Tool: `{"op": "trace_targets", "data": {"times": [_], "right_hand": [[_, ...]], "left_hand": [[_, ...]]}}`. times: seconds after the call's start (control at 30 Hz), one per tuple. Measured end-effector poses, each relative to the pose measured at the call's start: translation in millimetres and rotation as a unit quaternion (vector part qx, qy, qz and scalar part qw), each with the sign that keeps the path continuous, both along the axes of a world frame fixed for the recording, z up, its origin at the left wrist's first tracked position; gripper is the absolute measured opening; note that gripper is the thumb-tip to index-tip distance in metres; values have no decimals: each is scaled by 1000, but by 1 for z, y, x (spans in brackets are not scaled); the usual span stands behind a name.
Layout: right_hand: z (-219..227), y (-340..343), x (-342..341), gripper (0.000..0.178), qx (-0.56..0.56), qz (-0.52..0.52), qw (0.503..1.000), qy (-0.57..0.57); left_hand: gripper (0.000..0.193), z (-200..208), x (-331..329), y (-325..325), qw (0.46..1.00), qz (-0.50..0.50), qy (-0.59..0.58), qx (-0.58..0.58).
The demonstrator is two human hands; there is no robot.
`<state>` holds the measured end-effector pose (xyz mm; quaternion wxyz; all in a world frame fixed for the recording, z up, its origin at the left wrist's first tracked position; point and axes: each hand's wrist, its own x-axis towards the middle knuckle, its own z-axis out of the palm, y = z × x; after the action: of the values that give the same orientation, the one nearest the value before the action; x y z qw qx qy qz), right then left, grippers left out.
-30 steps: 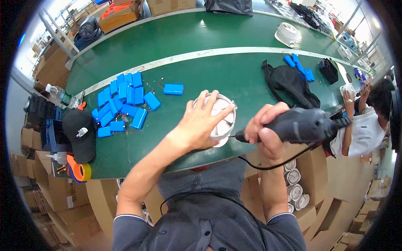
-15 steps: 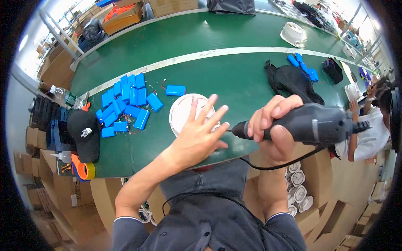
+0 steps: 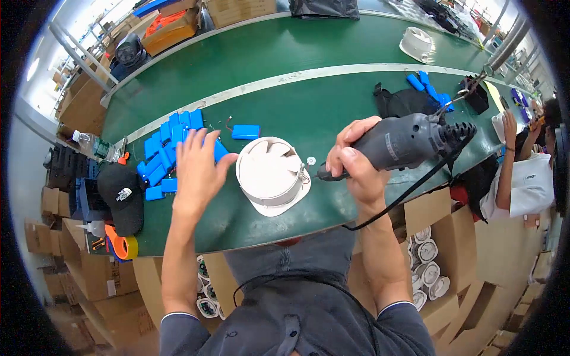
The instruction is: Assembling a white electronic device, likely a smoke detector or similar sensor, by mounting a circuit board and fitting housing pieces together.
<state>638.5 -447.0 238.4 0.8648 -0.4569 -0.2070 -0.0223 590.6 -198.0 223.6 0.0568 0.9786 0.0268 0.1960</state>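
A white plastic fan housing (image 3: 267, 181) with blades inside sits on the green table in front of me. To its left, my left hand (image 3: 199, 172) is open with fingers spread, above the near side of a pile of blue battery packs (image 3: 159, 155) and holding nothing. My right hand (image 3: 359, 160) is wrapped round a black electric screwdriver (image 3: 398, 142), whose tip points left toward the housing's right side. Between the two lies a small white round piece (image 3: 311, 161). One battery pack (image 3: 246, 132) lies alone just behind the housing.
A black cap (image 3: 120, 196), a bottle (image 3: 95, 144) and tape rolls (image 3: 126, 246) are at the left. At the right lie a black bag (image 3: 407, 102) and more battery packs (image 3: 428, 89). Below the table edge, a carton (image 3: 454, 249) holds white housings. A co-worker (image 3: 516, 184) sits far right.
My left hand has left the housing and moved left toward the battery packs. The housing now stands with blades and side showing. The screwdriver has shifted left and up, its hanging hook now visible.
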Motion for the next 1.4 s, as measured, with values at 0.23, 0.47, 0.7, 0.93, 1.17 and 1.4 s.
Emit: {"op": "trace_targets", "data": {"times": [0.23,0.47,0.7,0.93,1.17,1.4], "right_hand": [[-2,9,4,25,2,4,1000,1],[-10,9,3,23,-35,7,999,8],[-16,9,5,23,-71,-12,997,-1],[-17,13,6,21,-75,0,997,16],[-17,15,10,19,-141,14,989,-39],[-19,14,3,17,-162,-9,986,-45]], "left_hand": [[96,10,-14,-66,980,-142,101,-98],[94,-8,-13,-69,980,-151,83,-99],[91,-8,-11,-72,980,-160,70,-99],[88,-10,-10,-73,981,-157,69,-94],[88,-12,-16,-76,984,-150,65,-75],[87,-17,-13,-77,987,-141,33,-73]]}}
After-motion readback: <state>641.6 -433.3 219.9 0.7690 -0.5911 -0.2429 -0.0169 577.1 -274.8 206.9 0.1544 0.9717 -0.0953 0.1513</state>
